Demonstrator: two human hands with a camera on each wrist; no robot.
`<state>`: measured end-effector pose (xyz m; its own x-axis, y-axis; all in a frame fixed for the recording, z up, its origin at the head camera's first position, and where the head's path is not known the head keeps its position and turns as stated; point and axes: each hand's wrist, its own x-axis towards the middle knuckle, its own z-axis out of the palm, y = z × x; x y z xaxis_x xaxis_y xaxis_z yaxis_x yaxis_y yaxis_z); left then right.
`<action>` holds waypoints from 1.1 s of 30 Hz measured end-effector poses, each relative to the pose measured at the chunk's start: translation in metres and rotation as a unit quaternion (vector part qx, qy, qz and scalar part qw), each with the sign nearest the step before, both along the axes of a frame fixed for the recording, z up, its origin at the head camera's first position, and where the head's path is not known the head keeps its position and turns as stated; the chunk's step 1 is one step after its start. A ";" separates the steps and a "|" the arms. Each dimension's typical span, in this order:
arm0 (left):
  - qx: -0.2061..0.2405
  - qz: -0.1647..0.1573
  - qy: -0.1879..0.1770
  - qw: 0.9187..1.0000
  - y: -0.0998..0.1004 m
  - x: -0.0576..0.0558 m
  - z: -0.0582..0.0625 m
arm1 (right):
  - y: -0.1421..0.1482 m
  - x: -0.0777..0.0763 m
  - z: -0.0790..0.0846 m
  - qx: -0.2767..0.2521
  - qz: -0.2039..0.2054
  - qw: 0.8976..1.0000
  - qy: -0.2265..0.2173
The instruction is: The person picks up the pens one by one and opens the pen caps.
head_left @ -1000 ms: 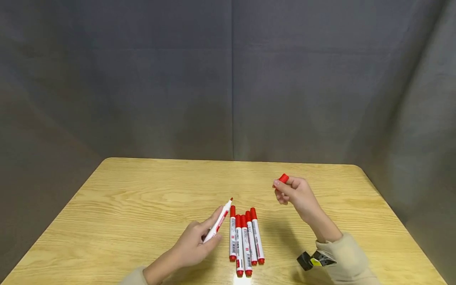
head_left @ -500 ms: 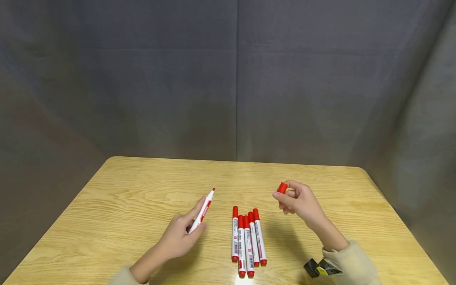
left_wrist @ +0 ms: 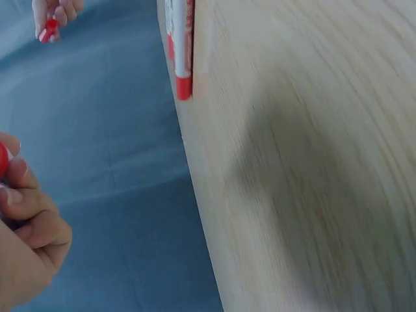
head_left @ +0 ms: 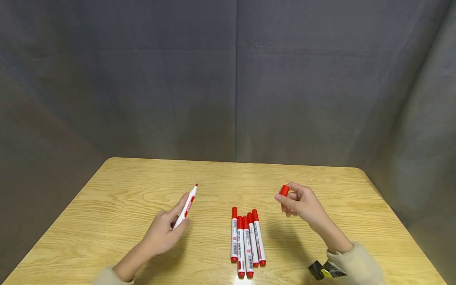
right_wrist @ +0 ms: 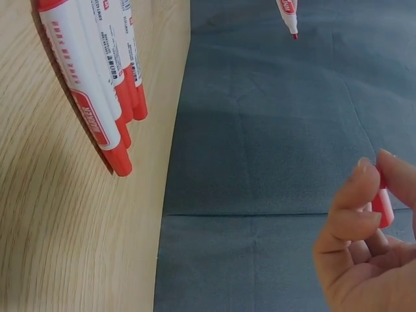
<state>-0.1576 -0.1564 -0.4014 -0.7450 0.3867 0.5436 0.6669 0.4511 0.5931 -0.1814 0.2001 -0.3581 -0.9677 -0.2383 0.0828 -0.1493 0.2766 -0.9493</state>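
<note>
My left hand holds an uncapped white marker above the table, its red tip pointing up and away. Between thumb and fingers of my right hand is a red marker cap. Both hands are raised, one on either side of several capped red markers lying roughly parallel on the wood. In the right wrist view the cap shows between the fingertips, and the open marker appears at the top. Only the red end of the left hand's marker shows in the left wrist view.
The wooden table has rounded far corners. Behind it and at the sides hangs a dark grey cloth. A black strap with a yellow patch sits at the right sleeve.
My left hand has moved left with the uncapped marker, away from the row of markers. My right hand has lowered slightly, still pinching the cap, which now stands more upright.
</note>
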 end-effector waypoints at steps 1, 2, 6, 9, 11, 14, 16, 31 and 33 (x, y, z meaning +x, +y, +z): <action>-0.002 0.005 0.004 1.000 -0.003 -0.001 0.000 | 0.000 0.000 0.000 0.004 0.001 1.000 -0.001; -0.005 0.010 0.007 1.000 -0.006 -0.002 0.000 | 0.001 0.000 0.000 0.006 0.005 1.000 0.001; -0.012 0.028 0.010 0.999 -0.016 -0.007 -0.001 | 0.002 0.000 -0.002 0.008 0.008 1.000 -0.003; -0.016 0.044 0.004 0.999 -0.023 -0.010 -0.001 | 0.004 0.001 -0.002 0.010 0.009 1.000 -0.003; -0.023 0.059 0.001 0.998 -0.027 -0.012 -0.002 | 0.004 0.001 -0.003 0.012 0.010 1.000 -0.003; -0.051 0.090 0.006 0.995 -0.032 -0.014 -0.002 | 0.004 0.002 -0.003 0.012 0.011 1.000 -0.007; -0.073 0.110 0.013 0.991 -0.036 -0.015 -0.002 | 0.005 0.002 -0.002 0.014 0.009 1.000 -0.008; -0.144 0.176 -0.045 0.973 -0.067 -0.038 -0.009 | 0.013 0.009 -0.001 0.078 -0.068 0.994 0.019; -0.147 0.178 -0.062 0.971 -0.071 -0.042 -0.011 | 0.015 0.009 -0.002 0.080 -0.074 0.994 0.029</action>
<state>-0.1996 -0.2275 -0.4120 -0.9124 0.2170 0.3471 0.3693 0.8022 0.4691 -0.1725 0.2147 -0.3599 -0.9878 -0.1083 0.1120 -0.1490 0.4463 -0.8824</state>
